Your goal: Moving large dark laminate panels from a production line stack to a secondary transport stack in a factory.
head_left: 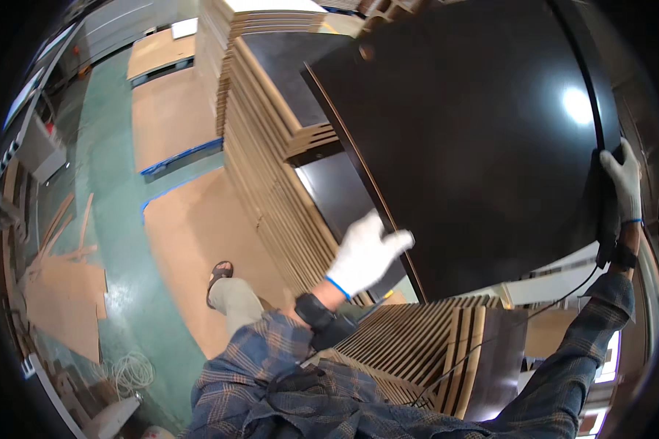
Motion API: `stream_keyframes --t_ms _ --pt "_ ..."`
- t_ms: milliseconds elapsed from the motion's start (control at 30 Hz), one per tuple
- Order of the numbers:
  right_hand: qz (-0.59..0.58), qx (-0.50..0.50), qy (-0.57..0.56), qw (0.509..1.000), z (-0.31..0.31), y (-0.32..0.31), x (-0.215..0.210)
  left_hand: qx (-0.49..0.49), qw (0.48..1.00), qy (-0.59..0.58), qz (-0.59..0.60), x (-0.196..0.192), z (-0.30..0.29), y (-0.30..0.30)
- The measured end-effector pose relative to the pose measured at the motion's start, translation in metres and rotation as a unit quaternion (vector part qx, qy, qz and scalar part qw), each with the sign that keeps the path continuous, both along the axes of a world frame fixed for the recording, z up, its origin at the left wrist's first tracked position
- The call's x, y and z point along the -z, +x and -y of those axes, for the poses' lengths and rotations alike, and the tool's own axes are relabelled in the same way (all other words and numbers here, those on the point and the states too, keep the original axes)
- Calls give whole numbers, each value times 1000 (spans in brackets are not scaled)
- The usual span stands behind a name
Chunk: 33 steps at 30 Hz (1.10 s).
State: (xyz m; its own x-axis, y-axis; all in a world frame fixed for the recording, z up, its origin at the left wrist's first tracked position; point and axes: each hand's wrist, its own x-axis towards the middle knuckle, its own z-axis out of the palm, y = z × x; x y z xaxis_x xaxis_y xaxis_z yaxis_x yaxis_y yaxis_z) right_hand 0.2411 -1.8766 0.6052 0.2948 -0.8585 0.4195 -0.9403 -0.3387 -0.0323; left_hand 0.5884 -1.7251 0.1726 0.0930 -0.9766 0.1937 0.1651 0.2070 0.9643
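Note:
A large dark, glossy panel (461, 146) fills the upper right, tilted above stacks of similar panels. At its right edge my right hand (625, 183), in a white glove with a blue cuff, is closed on the panel, the thumb on the near side and some fingers hidden. My left hand (365, 256), gloved alike, is at the panel's left edge. Its thumb stands apart from the fingers and reaches over that edge; the fingertips are blurred. Under and beside the left hand lies another dark panel (333, 190) on a stack.
A tall stack of light-edged panels (260, 161) runs along the middle, and a second stack (425, 344) stands close to my body. Brown sheets (190, 219) lie on the left, with scrap board (66, 300) and coiled cord (132, 372) on the green floor. A cable (505, 320) crosses near my right arm.

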Motion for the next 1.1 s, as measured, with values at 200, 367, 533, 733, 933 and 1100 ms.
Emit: stream_keyframes --t_ms 200,367,533,733,933,1100 --pt "72 15 -127 989 -55 -16 -13 -88 993 -65 40 -44 42 40" --pt "102 -50 -129 985 -105 -38 -20 -121 989 -87 -13 -75 101 43" --pt "83 -53 -156 983 -191 5 -5 -34 996 20 -77 -125 173 3" --pt "-31 -29 -279 959 -207 61 61 300 850 -162 -402 -184 157 -67" --pt "-242 -72 -339 907 -209 51 106 457 687 -67 -560 -173 132 -24" --pt "-291 -38 -236 926 -198 90 145 328 897 66 -289 -119 199 14"
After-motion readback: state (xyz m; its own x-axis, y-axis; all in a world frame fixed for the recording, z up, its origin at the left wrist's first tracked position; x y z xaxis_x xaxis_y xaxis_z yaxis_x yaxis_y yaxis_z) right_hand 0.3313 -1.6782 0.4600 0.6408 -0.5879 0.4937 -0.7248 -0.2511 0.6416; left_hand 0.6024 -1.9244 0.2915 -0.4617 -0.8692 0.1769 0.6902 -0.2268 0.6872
